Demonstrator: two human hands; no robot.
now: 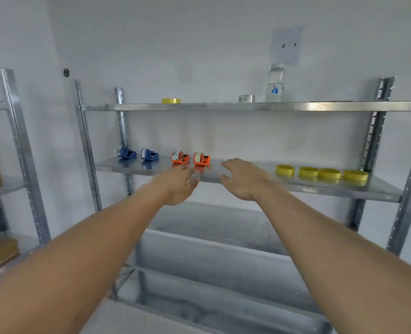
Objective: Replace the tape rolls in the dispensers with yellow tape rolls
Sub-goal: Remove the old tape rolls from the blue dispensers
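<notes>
We hold out our left hand (175,185) and right hand (244,180) in front of the middle shelf (247,180), fingers loose, holding nothing. On the shelf sit two blue tape dispensers (126,152) (149,154) at the left, then two orange tape dispensers (180,157) (201,159). Four yellow tape rolls (285,170) (308,171) (330,173) (355,175) lie flat in a row at the right. One more yellow roll (171,100) lies on the top shelf (223,106).
</notes>
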